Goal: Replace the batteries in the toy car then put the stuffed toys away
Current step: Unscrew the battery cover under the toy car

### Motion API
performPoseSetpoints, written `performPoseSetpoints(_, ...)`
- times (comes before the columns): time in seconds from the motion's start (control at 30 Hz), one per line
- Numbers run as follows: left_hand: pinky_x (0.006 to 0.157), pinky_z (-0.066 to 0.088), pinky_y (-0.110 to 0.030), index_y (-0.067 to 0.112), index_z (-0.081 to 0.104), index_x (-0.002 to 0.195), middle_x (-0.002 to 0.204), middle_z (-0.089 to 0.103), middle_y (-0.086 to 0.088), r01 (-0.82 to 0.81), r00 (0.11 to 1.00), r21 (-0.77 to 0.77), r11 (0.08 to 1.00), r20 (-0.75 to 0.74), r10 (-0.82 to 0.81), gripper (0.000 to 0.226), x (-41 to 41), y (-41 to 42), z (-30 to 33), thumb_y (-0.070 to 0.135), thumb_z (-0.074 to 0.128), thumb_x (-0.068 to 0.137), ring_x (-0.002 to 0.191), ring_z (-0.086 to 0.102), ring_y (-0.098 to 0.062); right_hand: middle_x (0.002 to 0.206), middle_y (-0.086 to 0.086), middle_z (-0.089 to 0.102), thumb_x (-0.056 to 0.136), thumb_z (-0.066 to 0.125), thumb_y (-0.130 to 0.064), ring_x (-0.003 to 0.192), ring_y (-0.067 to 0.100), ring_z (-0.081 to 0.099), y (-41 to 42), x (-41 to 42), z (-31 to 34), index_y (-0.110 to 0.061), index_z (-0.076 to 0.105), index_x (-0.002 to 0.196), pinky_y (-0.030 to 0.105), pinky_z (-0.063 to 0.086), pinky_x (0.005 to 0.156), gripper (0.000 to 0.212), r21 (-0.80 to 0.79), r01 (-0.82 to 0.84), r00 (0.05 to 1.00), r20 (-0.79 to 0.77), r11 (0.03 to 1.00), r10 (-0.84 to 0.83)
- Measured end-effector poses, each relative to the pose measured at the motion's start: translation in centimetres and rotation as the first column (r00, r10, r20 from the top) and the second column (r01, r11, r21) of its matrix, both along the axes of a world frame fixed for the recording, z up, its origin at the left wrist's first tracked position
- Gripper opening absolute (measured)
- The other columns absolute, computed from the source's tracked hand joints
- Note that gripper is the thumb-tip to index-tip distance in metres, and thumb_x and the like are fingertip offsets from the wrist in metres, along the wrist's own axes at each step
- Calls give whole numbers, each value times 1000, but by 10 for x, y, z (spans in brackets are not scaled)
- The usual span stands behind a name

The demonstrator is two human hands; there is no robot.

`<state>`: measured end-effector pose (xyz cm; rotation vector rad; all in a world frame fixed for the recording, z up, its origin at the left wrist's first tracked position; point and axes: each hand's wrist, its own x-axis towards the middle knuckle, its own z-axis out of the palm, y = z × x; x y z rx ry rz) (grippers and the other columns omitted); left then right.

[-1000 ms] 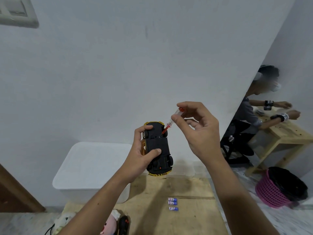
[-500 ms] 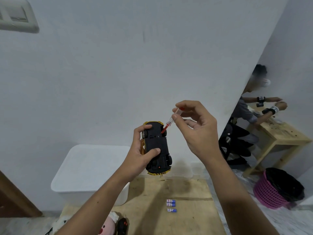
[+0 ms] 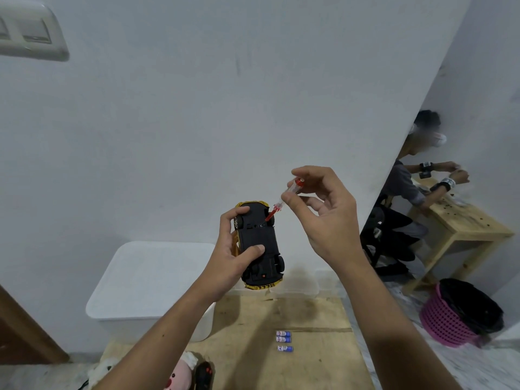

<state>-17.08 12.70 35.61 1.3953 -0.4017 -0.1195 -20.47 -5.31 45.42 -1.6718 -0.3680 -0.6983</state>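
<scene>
Evidently the left hand [image 3: 230, 257] grips the toy car [image 3: 259, 244] belly-up so the right hand's [image 3: 323, 218] fingers [image 3: 288, 197], pinching the screwdriver [image 3: 282, 202], reach its screw.

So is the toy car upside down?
Yes. The yellow toy car is flipped: its black underside and wheels face the camera, held in the left hand.

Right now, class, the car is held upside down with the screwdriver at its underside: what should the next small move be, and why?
Probably keep turning the screwdriver with the right hand. Its tip sits on the black underside of the toy car, which the left hand steadies, the cover looks closed, and the three batteries lie unused on the wooden board.
</scene>
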Motion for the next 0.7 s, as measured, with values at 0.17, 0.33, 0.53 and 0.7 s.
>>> performPoseSetpoints(0.17, 90, 63, -47, 43, 39, 141, 128, 70, -10, 11, 1000, 12, 1000, 0, -11, 70, -2, 0, -2, -7, 63, 99, 108, 74, -33, 111, -1, 77, 93, 75, -1, 105, 20, 72, 1, -4, -1, -15, 65, 117, 26, 59, 83, 30, -30, 14, 1000, 6, 999, -14)
performPoseSetpoints(0.33, 91, 63, -49, 43, 39, 141, 131, 68, -10, 10, 1000, 19, 1000, 0, -10, 69, -2, -2, -3, -6, 64, 99, 111, 73, -33, 104, -3, 71, 87, 83, -7, 91, 15, 70, 6, -5, -1, -20, 70, 108, 25, 58, 77, 28, -32, 77, 997, 26, 996, -77)
performPoseSetpoints(0.53, 87, 64, -43, 42, 40, 140, 127, 70, -4, 6, 1000, 3, 1000, -13, -6, 69, -3, -2, -6, -8, 63, 99, 110, 73, -31, 99, -11, 73, 89, 80, -4, 94, 14, 70, 1, -7, -6, -17, 70, 113, 26, 58, 76, 29, 2, 79, 997, -1, 997, -79)
performPoseSetpoints(0.7, 86, 64, -43, 43, 40, 140, 128, 69, -6, 9, 1000, 8, 1000, -25, -9, 69, -3, -1, -10, -8, 63, 99, 112, 72, -33, 108, -3, 78, 92, 72, 2, 100, 20, 72, -1, -9, -13, -16, 68, 117, 25, 58, 79, 31, -11, 74, 997, -9, 997, -74)
